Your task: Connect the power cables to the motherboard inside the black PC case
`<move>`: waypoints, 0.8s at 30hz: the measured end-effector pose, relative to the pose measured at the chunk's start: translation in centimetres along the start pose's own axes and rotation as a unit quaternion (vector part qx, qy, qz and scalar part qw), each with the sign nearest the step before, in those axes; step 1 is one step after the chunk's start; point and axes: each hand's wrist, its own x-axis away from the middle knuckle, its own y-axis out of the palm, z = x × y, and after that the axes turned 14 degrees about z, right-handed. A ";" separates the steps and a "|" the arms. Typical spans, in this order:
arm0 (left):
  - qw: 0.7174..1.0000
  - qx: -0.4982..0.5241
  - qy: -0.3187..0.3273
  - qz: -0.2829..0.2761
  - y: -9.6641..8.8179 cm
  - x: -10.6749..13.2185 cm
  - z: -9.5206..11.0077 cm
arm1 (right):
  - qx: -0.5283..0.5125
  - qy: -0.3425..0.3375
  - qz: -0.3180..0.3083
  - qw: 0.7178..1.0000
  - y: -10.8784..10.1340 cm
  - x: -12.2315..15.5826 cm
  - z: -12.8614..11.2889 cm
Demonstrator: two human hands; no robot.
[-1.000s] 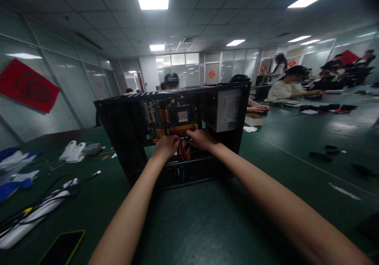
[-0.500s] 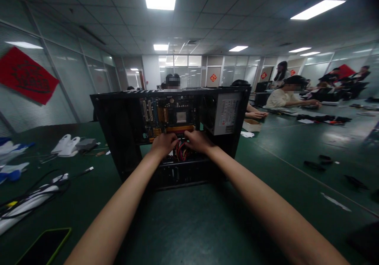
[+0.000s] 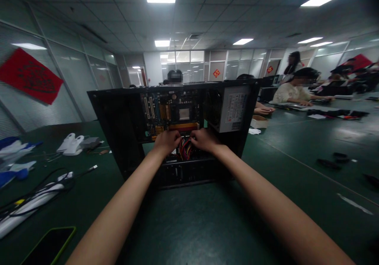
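Note:
An open black computer case stands on edge on the green table. Inside it are a motherboard and, at the upper right, a silver power supply. A bundle of coloured power cables bunches below the yellow and red memory slots. My left hand pinches the bundle from its left, fingertips closed. From the other side my right hand is closed on the same cables, a small gap between the hands. The exact wires in each grip are too small to make out.
At left on the table lie a phone, a white bar wrapped in black cable, white plastic pieces and a grey box. Rightward are a small carton, black items and a seated person.
My right hand has drawn slightly back from the memory slots toward the cable bundle, and the hands stay close together. The view has shifted a little, with the case appearing slightly larger.

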 end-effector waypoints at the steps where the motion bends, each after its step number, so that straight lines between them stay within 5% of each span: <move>1: 1.000 0.000 -0.001 0.001 0.0 0.0 0.0 | -0.001 -0.001 0.003 1.000 0.1 0.0 0.0; 24: 1.000 -0.025 0.004 0.013 0.2 -0.1 0.4 | 0.006 0.006 -0.004 1.000 0.1 0.0 0.2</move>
